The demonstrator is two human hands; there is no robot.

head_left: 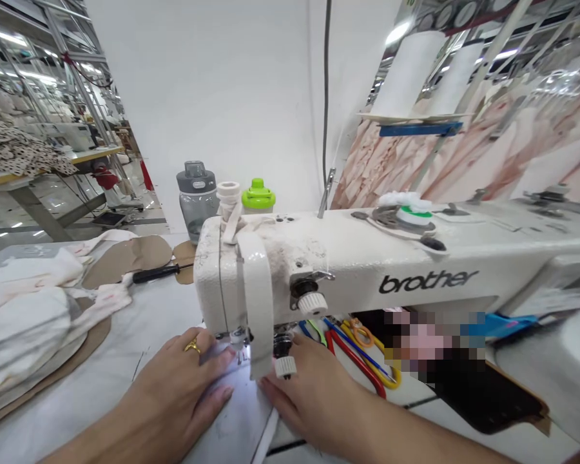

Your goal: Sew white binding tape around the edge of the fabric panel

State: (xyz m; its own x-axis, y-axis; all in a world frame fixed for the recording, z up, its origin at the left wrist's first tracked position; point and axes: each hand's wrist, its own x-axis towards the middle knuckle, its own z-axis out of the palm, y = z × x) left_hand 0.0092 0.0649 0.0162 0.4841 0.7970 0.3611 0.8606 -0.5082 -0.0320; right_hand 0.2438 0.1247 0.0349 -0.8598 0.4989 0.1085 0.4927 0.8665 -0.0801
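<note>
Both hands pressed flat on the white fabric at six o'clock, right under the needle end of the sewing machine. Left hand at seven o'clock: fingers stretched out and spread, palm down, a gold ring on one finger, nothing gripped, only pinning the cloth to the tabletop. Right hand at five o'clock: likewise open and flat, fingertips touching the fabric edge just beside the presser foot; thumb hidden, so whether it pinches the cloth cannot be told. Held this way, apparently, to keep the cloth taut and steer it straight on either side of the needle. Lit from below the machine head by a small lamp.

Behind the right hand, scissors with red and yellow handles near the machine's arm, within easy reach. At nine o'clock, a stack of white cloth pieces on brown card patterns, with a black-handled screwdriver beside them. At twelve o'clock, behind the machine, a grey bottle and a green-capped bottle against a white wall. At two o'clock, white thread cones on a stand. At ten o'clock, a bright workshop floor with metal racks and another table carrying spotted fabric.
</note>
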